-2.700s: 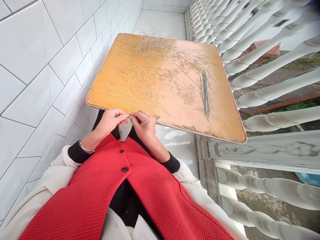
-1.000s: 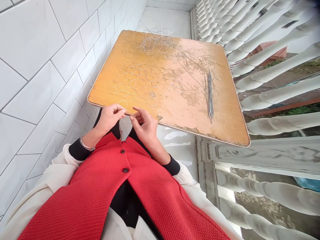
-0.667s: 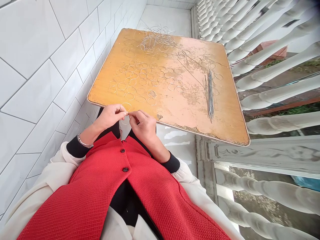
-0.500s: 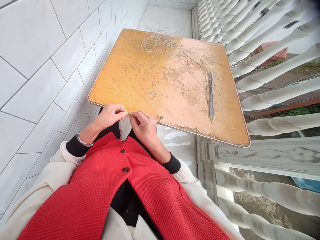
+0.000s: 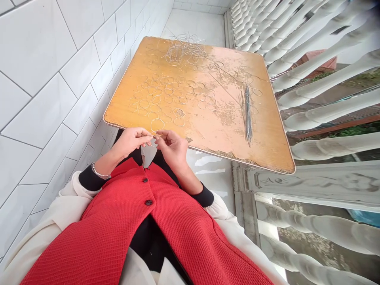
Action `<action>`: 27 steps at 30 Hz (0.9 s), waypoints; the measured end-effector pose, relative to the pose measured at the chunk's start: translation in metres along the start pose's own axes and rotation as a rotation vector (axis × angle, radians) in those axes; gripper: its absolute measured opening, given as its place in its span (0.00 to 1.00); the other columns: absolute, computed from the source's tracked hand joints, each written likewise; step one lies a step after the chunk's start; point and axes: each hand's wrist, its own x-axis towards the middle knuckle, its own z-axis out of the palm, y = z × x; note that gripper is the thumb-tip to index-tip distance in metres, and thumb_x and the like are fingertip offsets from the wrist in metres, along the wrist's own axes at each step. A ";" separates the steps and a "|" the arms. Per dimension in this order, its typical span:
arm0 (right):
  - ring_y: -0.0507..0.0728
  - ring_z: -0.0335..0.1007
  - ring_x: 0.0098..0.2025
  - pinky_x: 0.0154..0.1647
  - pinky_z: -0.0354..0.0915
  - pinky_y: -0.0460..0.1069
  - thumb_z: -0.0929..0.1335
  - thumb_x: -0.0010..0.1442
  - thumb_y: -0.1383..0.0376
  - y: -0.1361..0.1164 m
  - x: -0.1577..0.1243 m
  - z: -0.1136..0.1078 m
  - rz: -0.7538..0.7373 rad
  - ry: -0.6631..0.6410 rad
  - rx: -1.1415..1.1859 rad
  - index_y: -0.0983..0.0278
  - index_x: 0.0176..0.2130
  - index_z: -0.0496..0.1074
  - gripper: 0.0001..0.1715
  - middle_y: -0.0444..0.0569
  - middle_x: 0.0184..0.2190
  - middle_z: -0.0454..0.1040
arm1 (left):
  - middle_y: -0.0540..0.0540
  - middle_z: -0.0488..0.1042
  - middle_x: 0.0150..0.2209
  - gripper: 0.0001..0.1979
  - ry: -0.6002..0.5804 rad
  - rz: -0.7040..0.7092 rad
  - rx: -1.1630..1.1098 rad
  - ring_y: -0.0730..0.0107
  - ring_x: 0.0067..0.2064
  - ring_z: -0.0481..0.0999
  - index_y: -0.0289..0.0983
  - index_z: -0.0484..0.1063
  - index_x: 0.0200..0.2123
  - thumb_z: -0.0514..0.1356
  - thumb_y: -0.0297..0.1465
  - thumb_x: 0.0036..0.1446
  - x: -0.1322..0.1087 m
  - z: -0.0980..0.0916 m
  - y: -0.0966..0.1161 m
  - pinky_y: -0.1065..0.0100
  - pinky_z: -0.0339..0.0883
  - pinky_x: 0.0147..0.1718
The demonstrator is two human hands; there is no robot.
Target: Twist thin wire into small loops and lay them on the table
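At the near edge of the wooden table (image 5: pixel 127 107), a thin wire ring (image 5: pixel 157 120) stands up between my hands. My left hand (image 5: pixel 132 140) pinches its lower part between thumb and fingers. From the other side, my right hand (image 5: pixel 172 145) is closed on the same wire, its fingertips almost touching the left ones. The ends of the wire are too fine to make out. Just beyond the hands, several loose wire rings (image 5: pixel 156 98) lie spread over the tabletop.
A tangled heap of wire (image 5: pixel 185 51) sits at the table's far edge. A bundle of straight wires (image 5: pixel 248 114) lies on the right side. White tiled wall (image 5: pixel 38 99) runs along the left, and a white balustrade (image 5: pixel 320 91) along the right.
My right hand has turned slightly and its fingers have shifted on the wire. The upper loop now stands higher and more upright above the fingertips.
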 end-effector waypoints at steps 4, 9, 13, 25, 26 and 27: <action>0.51 0.70 0.24 0.27 0.69 0.48 0.70 0.59 0.54 -0.003 0.000 -0.003 0.050 -0.046 0.135 0.63 0.38 0.76 0.15 0.44 0.24 0.76 | 0.48 0.77 0.27 0.09 0.042 0.027 0.056 0.76 0.27 0.69 0.35 0.75 0.31 0.64 0.36 0.53 -0.001 0.001 0.000 0.72 0.59 0.25; 0.50 0.69 0.23 0.27 0.69 0.47 0.71 0.58 0.52 -0.009 0.000 -0.004 0.047 -0.055 0.181 0.63 0.35 0.77 0.17 0.43 0.24 0.76 | 0.49 0.76 0.25 0.08 0.064 0.123 0.117 0.77 0.26 0.69 0.35 0.75 0.29 0.63 0.34 0.54 -0.005 0.004 0.005 0.72 0.64 0.28; 0.50 0.69 0.24 0.28 0.70 0.47 0.71 0.58 0.48 -0.009 0.002 -0.009 0.056 -0.061 0.213 0.63 0.37 0.78 0.21 0.44 0.25 0.77 | 0.49 0.76 0.25 0.08 0.124 0.169 0.167 0.77 0.26 0.70 0.35 0.75 0.29 0.63 0.34 0.55 -0.005 0.003 0.005 0.72 0.65 0.29; 0.49 0.70 0.27 0.28 0.69 0.46 0.71 0.57 0.44 -0.013 0.017 -0.016 0.108 -0.052 0.366 0.61 0.40 0.78 0.24 0.46 0.32 0.78 | 0.49 0.78 0.26 0.06 0.272 0.358 0.502 0.73 0.28 0.75 0.37 0.76 0.29 0.61 0.30 0.57 -0.005 0.011 -0.011 0.70 0.67 0.31; 0.49 0.69 0.25 0.27 0.68 0.45 0.71 0.57 0.45 -0.013 0.018 -0.015 0.102 -0.049 0.371 0.61 0.38 0.78 0.23 0.46 0.30 0.77 | 0.49 0.78 0.26 0.06 0.254 0.343 0.486 0.73 0.28 0.75 0.37 0.76 0.29 0.61 0.31 0.57 -0.006 0.012 -0.011 0.71 0.67 0.31; 0.48 0.67 0.24 0.27 0.67 0.45 0.72 0.57 0.46 -0.012 0.019 -0.014 0.098 -0.043 0.378 0.61 0.37 0.78 0.22 0.45 0.28 0.76 | 0.49 0.78 0.26 0.06 0.230 0.317 0.452 0.73 0.28 0.76 0.37 0.76 0.30 0.61 0.31 0.57 -0.006 0.013 -0.010 0.71 0.67 0.31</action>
